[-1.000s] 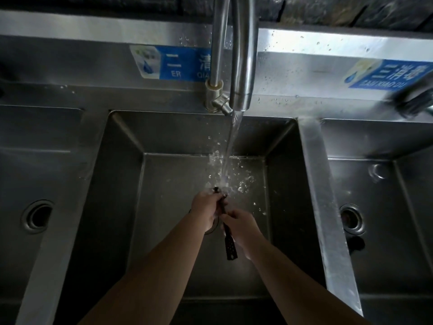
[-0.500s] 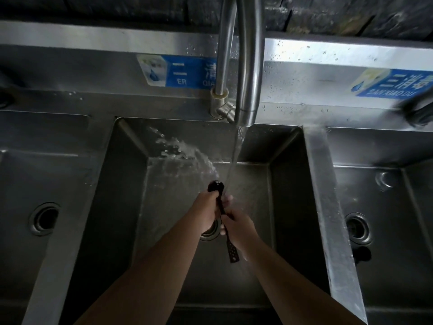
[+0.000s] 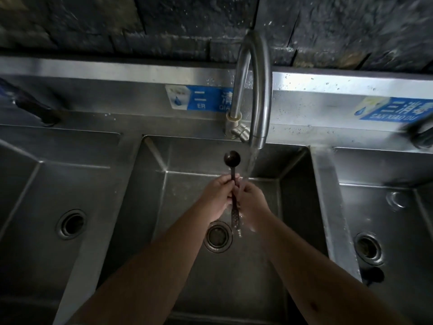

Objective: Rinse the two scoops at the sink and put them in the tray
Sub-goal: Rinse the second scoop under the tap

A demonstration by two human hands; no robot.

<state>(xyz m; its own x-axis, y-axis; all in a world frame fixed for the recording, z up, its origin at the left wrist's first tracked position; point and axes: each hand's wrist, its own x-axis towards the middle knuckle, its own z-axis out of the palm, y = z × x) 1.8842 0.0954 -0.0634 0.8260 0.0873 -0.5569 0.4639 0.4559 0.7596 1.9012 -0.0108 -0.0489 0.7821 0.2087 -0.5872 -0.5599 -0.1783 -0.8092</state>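
A dark long-handled scoop [image 3: 232, 158] stands upright over the middle sink basin [image 3: 293, 207], bowl at the top, perforated handle end hanging below my hands. My left hand [image 3: 219, 195] grips the handle from the left. My right hand [image 3: 251, 202] holds it from the right, fingers curled round it. Water runs from the steel faucet [image 3: 257, 90] and falls just right of the scoop's bowl onto my right hand. I can make out only one scoop. No tray is in view.
The steel unit has three basins: left basin with drain [image 3: 71, 224], middle drain [image 3: 218, 235], right basin with drain [image 3: 368, 247]. Blue labels [image 3: 201, 98] are stuck on the backsplash. Dark tap handles sit at far left [image 3: 30, 104] and far right [image 3: 419, 134].
The scoop's bowl has come out of the stream and now stands left of it; the splashing has stopped. The scoop sits higher, nearer the faucet spout. Both hands stay on the handle.
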